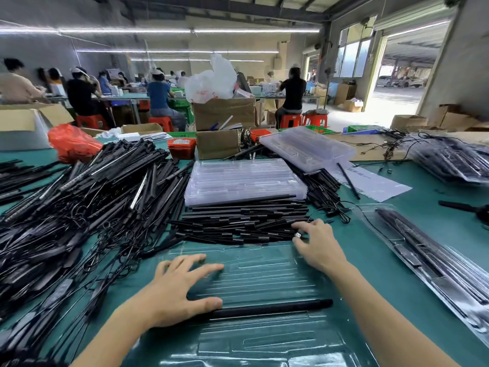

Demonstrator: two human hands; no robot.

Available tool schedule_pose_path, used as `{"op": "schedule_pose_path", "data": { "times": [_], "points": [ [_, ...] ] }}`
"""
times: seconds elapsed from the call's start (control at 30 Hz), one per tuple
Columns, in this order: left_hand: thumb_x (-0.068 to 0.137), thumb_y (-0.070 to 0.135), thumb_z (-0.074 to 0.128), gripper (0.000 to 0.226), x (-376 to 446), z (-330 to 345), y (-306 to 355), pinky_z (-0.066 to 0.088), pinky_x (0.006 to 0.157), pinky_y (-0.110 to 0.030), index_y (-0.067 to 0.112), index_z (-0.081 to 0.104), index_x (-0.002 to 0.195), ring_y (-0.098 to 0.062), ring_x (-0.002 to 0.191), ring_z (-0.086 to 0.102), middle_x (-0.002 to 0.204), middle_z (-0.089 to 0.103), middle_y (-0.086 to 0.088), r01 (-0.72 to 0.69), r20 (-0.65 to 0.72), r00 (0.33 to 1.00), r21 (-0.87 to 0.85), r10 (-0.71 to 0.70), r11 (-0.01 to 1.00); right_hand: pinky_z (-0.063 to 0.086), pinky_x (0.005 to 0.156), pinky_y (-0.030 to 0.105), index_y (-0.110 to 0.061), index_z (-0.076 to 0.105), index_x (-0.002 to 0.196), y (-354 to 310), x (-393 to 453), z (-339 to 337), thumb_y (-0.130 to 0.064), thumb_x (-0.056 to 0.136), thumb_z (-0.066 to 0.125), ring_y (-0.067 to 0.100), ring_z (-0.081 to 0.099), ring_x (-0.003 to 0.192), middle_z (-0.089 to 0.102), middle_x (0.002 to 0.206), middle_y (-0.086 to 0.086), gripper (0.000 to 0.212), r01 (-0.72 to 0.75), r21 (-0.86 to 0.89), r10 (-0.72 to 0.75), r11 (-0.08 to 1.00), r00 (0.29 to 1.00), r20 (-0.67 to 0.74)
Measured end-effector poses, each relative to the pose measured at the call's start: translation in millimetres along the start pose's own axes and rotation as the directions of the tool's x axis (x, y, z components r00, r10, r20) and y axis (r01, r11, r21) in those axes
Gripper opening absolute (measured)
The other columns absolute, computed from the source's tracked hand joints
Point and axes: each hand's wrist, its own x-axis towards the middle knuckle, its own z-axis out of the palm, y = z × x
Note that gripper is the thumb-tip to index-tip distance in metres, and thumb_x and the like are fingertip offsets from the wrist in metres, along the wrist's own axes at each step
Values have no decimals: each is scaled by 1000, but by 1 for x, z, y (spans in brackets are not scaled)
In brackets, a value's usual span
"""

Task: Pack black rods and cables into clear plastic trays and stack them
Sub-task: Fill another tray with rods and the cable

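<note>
A clear plastic tray (264, 337) lies flat on the green table in front of me. One black rod (277, 308) lies across its grooves. My left hand (174, 290) rests flat on the tray, fingers spread, thumb touching the rod's left end. My right hand (317, 245) is at the tray's far right corner, fingers curled on the near edge of a row of short black rods (238, 221), pinching a small black-and-white piece. A filled tray (434, 260) with rods and cable lies to the right.
A large heap of black rods and cables (79, 207) covers the left of the table. Stacked empty clear trays (243, 181) sit behind the short rods, more trays (307, 147) further back. Packed trays (449, 160) pile at far right. Cardboard boxes and seated workers fill the background.
</note>
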Motion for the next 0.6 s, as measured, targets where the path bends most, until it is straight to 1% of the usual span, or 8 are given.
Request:
{"op": "schedule_pose_path", "data": {
  "times": [0.1,0.2,0.23,0.3,0.37,0.4,0.47,0.6],
  "points": [
    [66,102,24,74,1,0,-1,-2,118,-41,79,11,134,-2,146,4,157,14,23,9,-3,1000,-12,-9,1000,39,103,42,-29,57,136,-3,7,-2,-46,98,47,32,36,127,46,131,13,42,-123,-208,125,970,992,-1],
    [64,102,26,76,2,-1,0,-1,118,-40,76,15,135,-3,145,5,156,15,22,12,9,1000,-24,-12,1000,35,96,43,-16,58,118,-5,9,-4,-43,94,51,33,36,120,45,129,15,37,-261,-295,230,919,964,-136],
    [64,102,27,76,2,-1,1,-1,118,-40,76,16,135,-4,145,5,155,15,22,14,12,1000,-25,-14,1000,35,95,42,-16,56,117,-7,8,-2,-40,93,53,32,36,118,45,127,13,34,-244,-292,199,925,964,-177],
    [63,103,27,73,2,-2,2,1,118,-40,79,16,131,-4,144,6,154,16,22,18,10,1000,-37,-17,999,36,98,41,-19,58,125,-17,7,2,-36,93,57,28,38,119,50,126,9,36,-56,-183,25,982,986,-167],
    [61,103,27,69,4,-3,3,1,118,-39,82,16,126,-3,143,6,153,17,22,15,0,1000,-47,-15,999,38,104,39,-22,61,129,-31,6,5,-35,95,60,25,41,124,57,124,5,36,164,0,-164,987,986,-14],
    [61,103,26,68,5,-3,4,2,118,-39,82,16,125,-3,143,5,152,18,22,13,-4,1000,-48,-13,999,38,106,39,-23,62,129,-39,5,9,-36,96,60,23,41,125,59,124,3,36,217,17,-217,976,973,73],
    [60,103,27,72,8,-2,5,4,119,-40,80,19,128,-5,143,5,151,19,22,14,-16,1000,-57,-15,998,39,106,39,-24,62,129,-49,5,19,-38,97,60,22,41,124,56,125,2,35,242,-50,-234,969,963,131],
    [60,104,30,80,11,-2,4,7,119,-41,74,24,134,-8,142,8,146,22,22,1,-36,999,-77,-4,997,43,97,36,-19,70,115,-53,6,30,-31,95,65,21,45,117,58,116,1,23,187,-40,-187,982,982,1]
  ]
}}
